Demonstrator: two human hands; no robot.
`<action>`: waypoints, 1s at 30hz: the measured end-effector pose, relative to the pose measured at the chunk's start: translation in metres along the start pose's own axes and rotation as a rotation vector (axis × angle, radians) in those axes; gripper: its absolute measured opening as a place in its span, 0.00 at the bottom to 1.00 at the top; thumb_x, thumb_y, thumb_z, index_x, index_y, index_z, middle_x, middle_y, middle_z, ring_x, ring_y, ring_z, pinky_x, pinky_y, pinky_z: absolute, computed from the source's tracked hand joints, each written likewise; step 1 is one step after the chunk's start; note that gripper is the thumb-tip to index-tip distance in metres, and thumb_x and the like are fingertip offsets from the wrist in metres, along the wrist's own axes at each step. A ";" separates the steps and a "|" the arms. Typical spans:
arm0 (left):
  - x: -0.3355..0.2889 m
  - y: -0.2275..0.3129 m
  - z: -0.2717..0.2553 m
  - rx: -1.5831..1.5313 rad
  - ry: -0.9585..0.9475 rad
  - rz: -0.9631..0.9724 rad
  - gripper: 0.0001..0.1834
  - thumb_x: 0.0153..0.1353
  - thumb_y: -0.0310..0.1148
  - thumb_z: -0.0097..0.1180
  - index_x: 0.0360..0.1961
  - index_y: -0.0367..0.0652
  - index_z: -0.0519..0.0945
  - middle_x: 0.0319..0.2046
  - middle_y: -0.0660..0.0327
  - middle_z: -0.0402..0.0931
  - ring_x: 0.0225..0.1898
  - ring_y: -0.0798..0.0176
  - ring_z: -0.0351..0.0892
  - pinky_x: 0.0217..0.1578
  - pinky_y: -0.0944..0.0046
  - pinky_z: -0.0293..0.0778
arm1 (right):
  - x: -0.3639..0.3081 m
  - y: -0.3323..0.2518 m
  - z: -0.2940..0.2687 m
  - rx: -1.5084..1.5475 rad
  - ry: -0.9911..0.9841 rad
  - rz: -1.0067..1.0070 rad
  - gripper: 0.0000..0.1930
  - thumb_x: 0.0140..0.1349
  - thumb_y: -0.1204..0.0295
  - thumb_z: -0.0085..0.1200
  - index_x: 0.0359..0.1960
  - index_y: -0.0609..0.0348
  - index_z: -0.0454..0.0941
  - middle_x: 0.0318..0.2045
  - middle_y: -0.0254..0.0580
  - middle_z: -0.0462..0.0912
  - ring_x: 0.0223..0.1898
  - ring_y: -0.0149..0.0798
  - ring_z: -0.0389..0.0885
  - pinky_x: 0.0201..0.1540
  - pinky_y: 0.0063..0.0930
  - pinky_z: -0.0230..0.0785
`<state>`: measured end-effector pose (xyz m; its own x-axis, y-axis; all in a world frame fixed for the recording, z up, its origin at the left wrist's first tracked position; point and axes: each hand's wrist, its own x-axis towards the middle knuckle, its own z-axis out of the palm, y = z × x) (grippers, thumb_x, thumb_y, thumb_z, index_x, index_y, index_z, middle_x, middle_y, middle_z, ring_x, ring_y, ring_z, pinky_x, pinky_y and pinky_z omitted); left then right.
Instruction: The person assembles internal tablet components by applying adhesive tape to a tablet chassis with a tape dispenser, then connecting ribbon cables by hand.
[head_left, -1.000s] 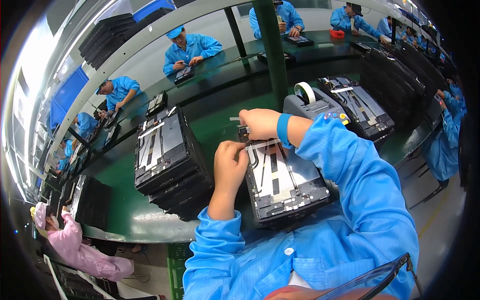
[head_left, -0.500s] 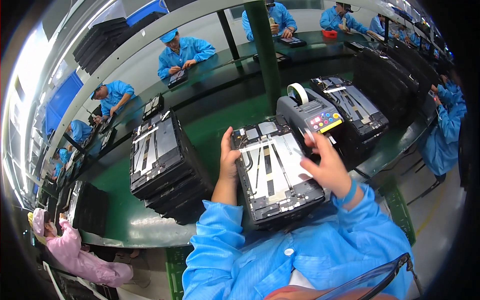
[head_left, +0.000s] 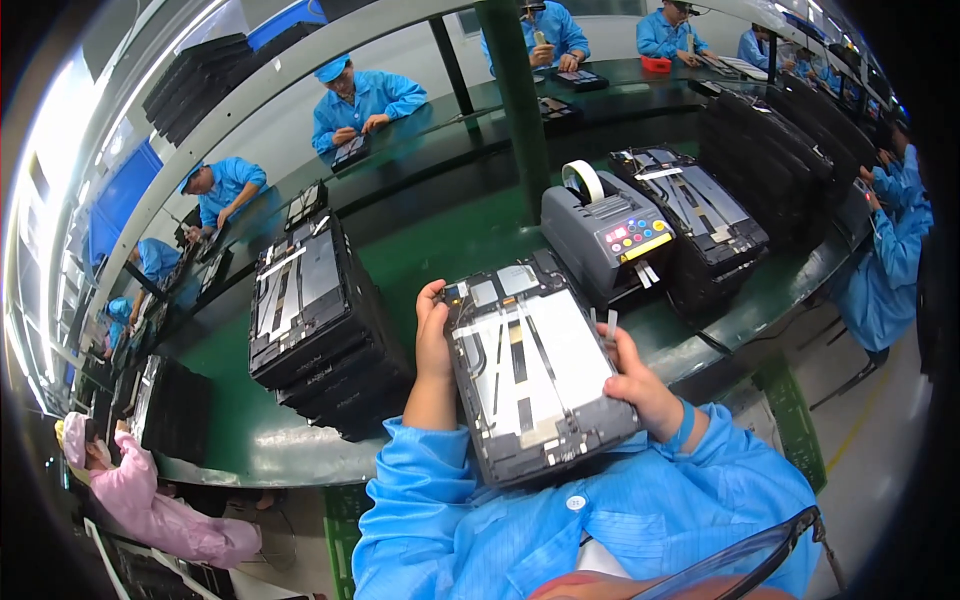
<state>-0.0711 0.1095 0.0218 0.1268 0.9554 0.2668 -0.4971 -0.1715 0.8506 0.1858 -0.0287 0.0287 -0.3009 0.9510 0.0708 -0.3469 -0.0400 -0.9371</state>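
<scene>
One open device [head_left: 550, 365] is held over the near edge of the tabletop [head_left: 440, 240]. It looks stiff, fairly light and fragile inside, best held by its edges. The left hand [head_left: 432, 340] is curled round its left edge; the right hand [head_left: 648, 388], partly closed, grips the right, a pale strip [head_left: 612, 323] at its fingers. Beyond: one tape machine [head_left: 605, 235], one left stack [head_left: 305, 290], one right stack [head_left: 690, 205].

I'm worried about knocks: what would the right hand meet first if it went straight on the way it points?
Probably the opened flat device, at once: the right hand appears to touch its edge, though depth there is unclear.
</scene>
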 end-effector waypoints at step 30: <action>-0.072 0.064 0.039 1.261 0.083 0.468 0.12 0.46 0.25 0.54 0.34 0.34 0.80 0.36 0.52 0.75 0.36 0.51 0.75 0.38 0.58 0.72 | 0.168 -0.061 0.085 -1.243 -0.443 -0.371 0.20 0.55 0.78 0.50 0.52 0.58 0.68 0.27 0.45 0.79 0.32 0.50 0.79 0.36 0.40 0.70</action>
<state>-0.0789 0.0204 0.0747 0.0894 0.7504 0.6549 0.6486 -0.5429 0.5335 0.0805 0.1075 0.1265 -0.7035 0.6595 0.2647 0.4787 0.7151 -0.5094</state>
